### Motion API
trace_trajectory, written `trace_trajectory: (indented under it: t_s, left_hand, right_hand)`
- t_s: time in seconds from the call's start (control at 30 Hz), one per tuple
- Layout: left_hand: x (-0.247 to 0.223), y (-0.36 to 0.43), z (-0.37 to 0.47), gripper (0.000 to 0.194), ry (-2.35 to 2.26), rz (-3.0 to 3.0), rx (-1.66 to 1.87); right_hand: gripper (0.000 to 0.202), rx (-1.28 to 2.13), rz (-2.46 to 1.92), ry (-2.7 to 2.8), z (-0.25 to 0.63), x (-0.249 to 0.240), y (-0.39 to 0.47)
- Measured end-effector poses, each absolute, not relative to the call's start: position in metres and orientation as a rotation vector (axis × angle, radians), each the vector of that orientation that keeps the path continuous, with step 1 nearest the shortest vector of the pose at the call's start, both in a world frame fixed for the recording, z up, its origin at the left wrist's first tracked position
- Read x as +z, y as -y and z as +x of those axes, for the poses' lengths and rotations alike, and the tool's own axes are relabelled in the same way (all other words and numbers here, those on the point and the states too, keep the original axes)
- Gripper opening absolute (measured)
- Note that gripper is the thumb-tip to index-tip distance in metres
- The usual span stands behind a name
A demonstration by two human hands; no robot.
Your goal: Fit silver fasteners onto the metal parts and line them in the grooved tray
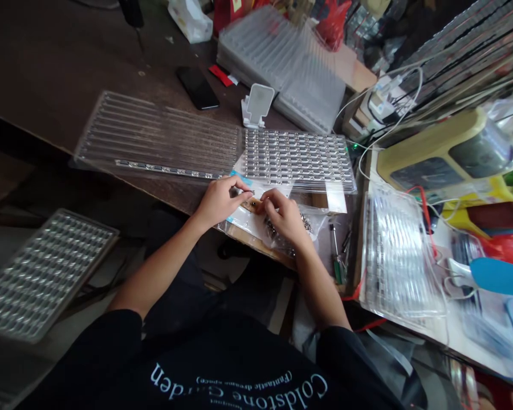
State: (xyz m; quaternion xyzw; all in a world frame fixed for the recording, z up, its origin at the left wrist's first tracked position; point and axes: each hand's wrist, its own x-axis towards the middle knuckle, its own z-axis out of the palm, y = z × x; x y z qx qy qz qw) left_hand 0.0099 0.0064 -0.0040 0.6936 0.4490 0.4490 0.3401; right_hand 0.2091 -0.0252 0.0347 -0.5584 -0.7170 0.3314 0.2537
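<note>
My left hand [222,200] pinches a small dark metal part between thumb and forefinger, too small to name exactly. Its tip is over a small brown wooden block [251,206] on the white work sheet. My right hand [285,217] is closed in a pinch at the block's right side; what its fingertips hold is hidden. Under and beside the right hand lies a clear plastic bag [310,219] with loose small metal pieces. Behind the hands, a clear tray [299,156] is filled with rows of small metal connectors. The ribbed tray [166,134] to its left has one row of them along the near edge.
A white phone stand [259,105], a black phone [197,87] and stacked clear trays [260,51] stand farther back. A green-handled screwdriver [337,259] lies to the right. Another filled tray [47,273] is at lower left. Wrapped trays [399,256] and a cream-coloured machine [444,154] occupy the right bench.
</note>
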Motion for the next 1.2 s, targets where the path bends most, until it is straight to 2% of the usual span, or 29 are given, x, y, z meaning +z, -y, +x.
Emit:
trace_trajectory:
  t_s: [0.13,0.37,0.53,0.73,0.83,0.97,1.2]
  left_hand:
    - [-0.004,-0.006,0.01,0.004,-1.189,1.813,1.173]
    - [-0.005,-0.007,0.011,0.004,-1.173,1.803,1.182]
    - [-0.003,-0.006,0.01,0.003,-1.191,1.806,1.155]
    - [-0.003,-0.006,0.01,0.002,-1.201,1.807,1.146]
    - [-0.003,-0.007,0.01,0.003,-1.204,1.829,1.136]
    - [0.001,-0.007,0.012,0.003,-1.218,1.883,1.125]
    - [0.009,-0.001,0.031,0.006,-1.183,1.994,0.953]
  right_hand:
    - [0.014,0.776,-1.527,1.938,0.206,0.029,0.024]
    - [0.019,0.782,-1.465,1.911,0.202,0.017,0.021]
    - [0.02,0.565,-1.406,2.09,0.202,0.012,0.021]
    - [0.02,0.334,-1.61,2.339,0.191,0.015,0.029]
    - [0.021,0.406,-1.59,2.351,0.192,0.019,0.03]
    - [0.026,0.618,-1.348,2.191,0.21,0.029,0.025]
    - [0.019,0.493,-1.379,1.884,0.246,0.049,0.024]
